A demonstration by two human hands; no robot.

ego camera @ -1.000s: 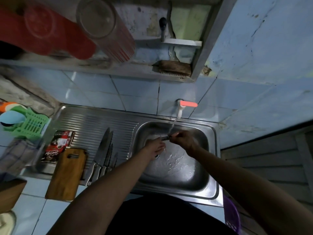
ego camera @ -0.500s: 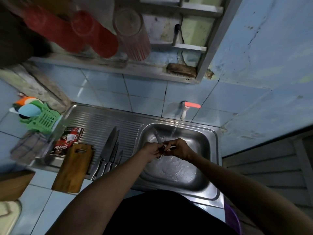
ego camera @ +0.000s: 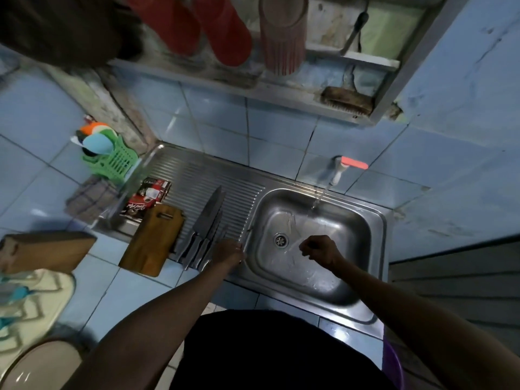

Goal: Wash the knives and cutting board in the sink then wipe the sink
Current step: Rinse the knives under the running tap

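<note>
The left hand (ego camera: 229, 253) holds a small knife (ego camera: 247, 235) at the sink (ego camera: 377, 220) edge, fingers curled round its handle, blade pointing away along the rim beside the drainboard (ego camera: 202, 175). The right hand (ego camera: 319, 249) hovers over the basin with fingers curled, holding nothing visible. Water runs from the tap (ego camera: 339, 170) into the basin. The other knives (ego camera: 208, 223) lie side by side on the drainboard, handles toward the person; the board (ego camera: 154, 240) rests left of them, half on the tiled surface (ego camera: 135, 294). Wet steel handles are probably slippery: grip each knife by the handle only, blade away. The board looks stiff and fairly heavy; take it by its long edges.
</note>
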